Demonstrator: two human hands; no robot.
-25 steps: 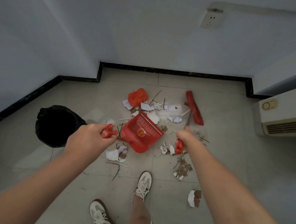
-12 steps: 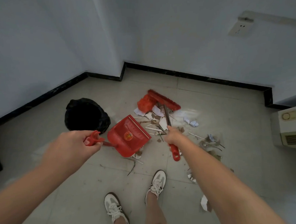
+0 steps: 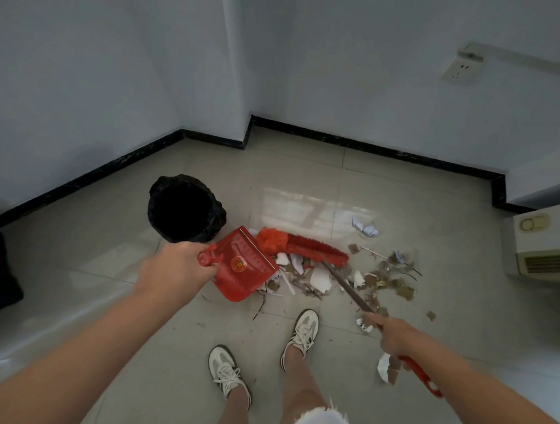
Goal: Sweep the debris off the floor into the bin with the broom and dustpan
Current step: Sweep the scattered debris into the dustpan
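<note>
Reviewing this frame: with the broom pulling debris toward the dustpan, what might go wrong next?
1. The dustpan looks tilted in the left hand; if its lip is off the floor, scraps may slide underneath.
2. The broom covers only the near pile; the crumpled paper and the brown bits to the right could be left behind.
3. Scraps by the right hand lie behind the stroke, near the shoes, and may get trodden on.

Red dustpan [image 3: 244,265] gripped at its handle by left hand [image 3: 175,274], set beside black-lined bin [image 3: 184,208]. Broom [image 3: 316,247] held by right hand [image 3: 397,335], head laid behind debris [image 3: 321,279] on tiled floor [image 3: 406,302].
</note>
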